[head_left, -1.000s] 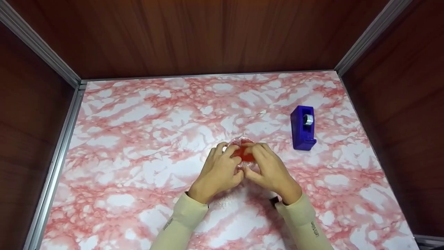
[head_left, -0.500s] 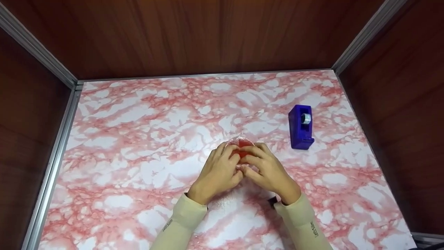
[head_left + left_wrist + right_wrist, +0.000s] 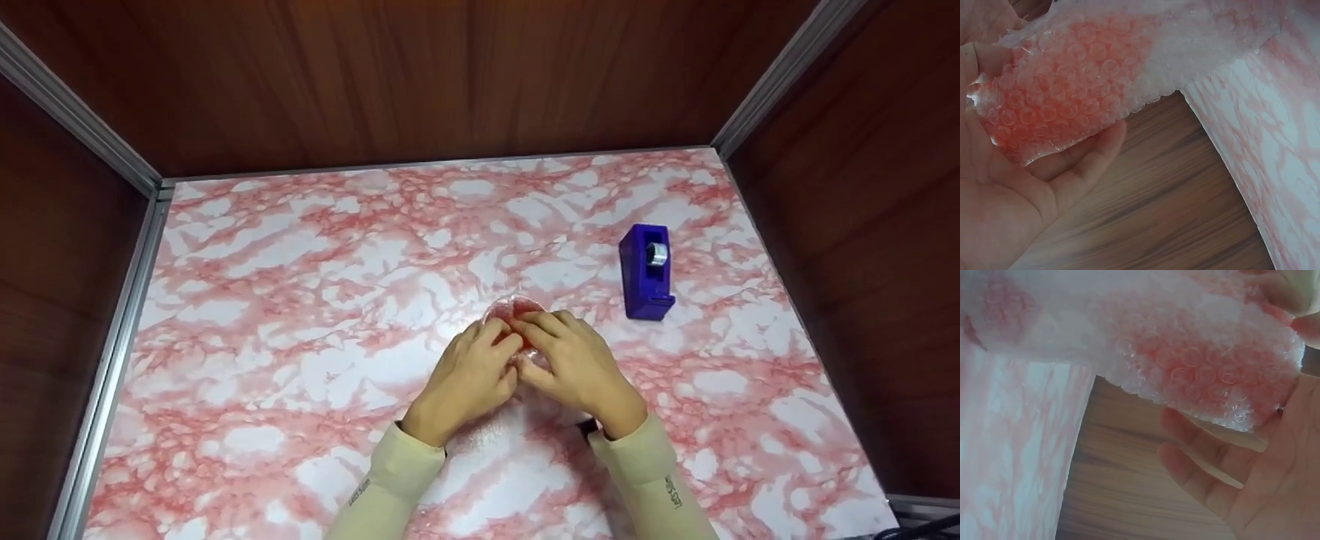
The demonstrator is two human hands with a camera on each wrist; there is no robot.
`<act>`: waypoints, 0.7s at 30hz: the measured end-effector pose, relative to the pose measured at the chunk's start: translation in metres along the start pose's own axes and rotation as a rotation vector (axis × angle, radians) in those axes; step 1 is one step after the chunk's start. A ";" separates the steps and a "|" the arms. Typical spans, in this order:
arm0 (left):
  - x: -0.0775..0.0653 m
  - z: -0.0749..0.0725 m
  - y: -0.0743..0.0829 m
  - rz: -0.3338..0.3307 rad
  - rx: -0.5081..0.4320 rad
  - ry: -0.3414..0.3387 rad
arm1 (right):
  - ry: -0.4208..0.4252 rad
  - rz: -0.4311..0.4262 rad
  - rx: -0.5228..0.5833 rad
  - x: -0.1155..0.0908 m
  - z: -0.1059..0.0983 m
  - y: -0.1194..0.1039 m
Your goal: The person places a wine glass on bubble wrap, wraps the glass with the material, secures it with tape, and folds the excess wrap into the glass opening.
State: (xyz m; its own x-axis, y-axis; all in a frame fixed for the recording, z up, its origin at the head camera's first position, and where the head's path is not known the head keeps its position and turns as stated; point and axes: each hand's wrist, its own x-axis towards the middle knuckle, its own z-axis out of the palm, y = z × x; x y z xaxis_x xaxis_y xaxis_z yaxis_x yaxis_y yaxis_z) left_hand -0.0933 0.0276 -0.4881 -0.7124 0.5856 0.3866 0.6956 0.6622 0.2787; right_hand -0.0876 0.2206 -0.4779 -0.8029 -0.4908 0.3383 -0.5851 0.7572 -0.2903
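Note:
A bundle of clear bubble wrap with something red inside stands between both hands, in the middle of the table in the head view. Its round upper end faces up, and red shows there between the fingers. My left hand grips the bundle's left side, with curled fingertips at the upper end. From the right, my right hand holds the other side and bends its fingers over the same end. In the right wrist view the wrap sits against the palm, two fingers held off it. The red thing's shape is hidden by wrap and fingers.
A purple tape dispenser with a roll of clear tape stands to the right, beyond the right hand. The table has a red and white marbled top. Dark wooden panels with metal edge rails close in the back and sides.
My right fingers have moved inward over the bundle's upper end, and less red shows there. Both hands keep their hold. The whole head view has shifted slightly.

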 end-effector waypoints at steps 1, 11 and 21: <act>-0.001 0.000 0.000 -0.005 -0.003 0.001 | -0.001 0.000 -0.002 0.001 0.000 -0.001; 0.000 -0.004 0.001 -0.031 -0.020 -0.003 | 0.051 -0.098 0.072 -0.001 0.008 0.003; -0.001 -0.005 0.000 -0.019 -0.011 0.000 | 0.088 -0.086 0.252 -0.014 0.009 0.005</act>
State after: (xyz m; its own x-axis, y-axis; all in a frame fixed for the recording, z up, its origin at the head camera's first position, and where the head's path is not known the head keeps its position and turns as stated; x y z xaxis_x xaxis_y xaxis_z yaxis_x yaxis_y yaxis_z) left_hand -0.0922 0.0254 -0.4843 -0.7255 0.5732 0.3810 0.6830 0.6680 0.2955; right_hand -0.0804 0.2276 -0.4924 -0.7425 -0.5008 0.4449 -0.6695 0.5776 -0.4672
